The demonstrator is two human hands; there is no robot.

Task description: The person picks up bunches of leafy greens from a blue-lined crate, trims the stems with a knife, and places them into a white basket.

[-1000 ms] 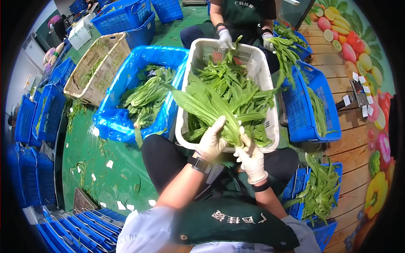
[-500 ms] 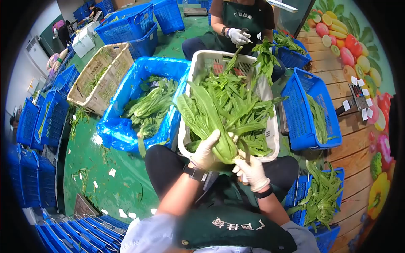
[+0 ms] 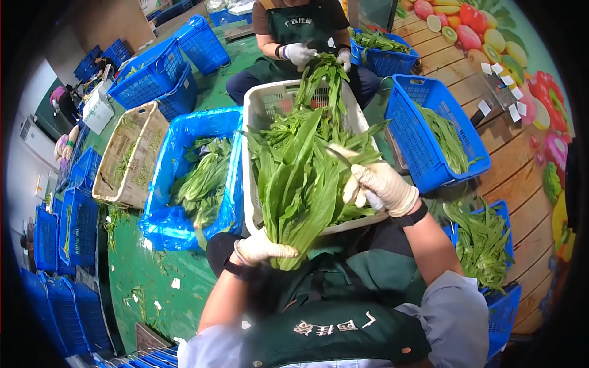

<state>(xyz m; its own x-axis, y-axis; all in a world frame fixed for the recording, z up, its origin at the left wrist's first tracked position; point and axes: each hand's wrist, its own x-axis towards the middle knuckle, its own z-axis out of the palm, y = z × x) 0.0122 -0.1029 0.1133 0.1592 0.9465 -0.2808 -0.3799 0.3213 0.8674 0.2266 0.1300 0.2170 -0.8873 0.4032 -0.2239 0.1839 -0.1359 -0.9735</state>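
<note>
My left hand [image 3: 264, 248], in a white glove, is closed round the base of a bunch of long-leaf lettuce [image 3: 297, 208], its leaves fanning up over the near side of the white crate [image 3: 247, 101]. Raised to the right of the bunch is my gloved right hand [image 3: 383, 187], its fingers curled round what looks like a small knife [image 3: 339, 157]; a pale handle end shows under the fingers. More loose leafy greens [image 3: 279, 132] fill the crate. Across from me, a co-worker's gloved hands [image 3: 300, 55] hold another bunch of greens [image 3: 324, 76] over the far end.
To the left stands a crate lined with blue plastic [image 3: 161, 184], holding lettuce, with a beige crate [image 3: 110, 184] beyond it. Blue crates with greens stand at right [image 3: 423, 147] and near right [image 3: 500, 306]. Scraps litter the green floor [image 3: 132, 270].
My left hand has moved down and left with the lettuce. My right hand has lifted away from the stem end, up and right. The co-worker's bunch now spans the crate's far end. The view has shifted.
</note>
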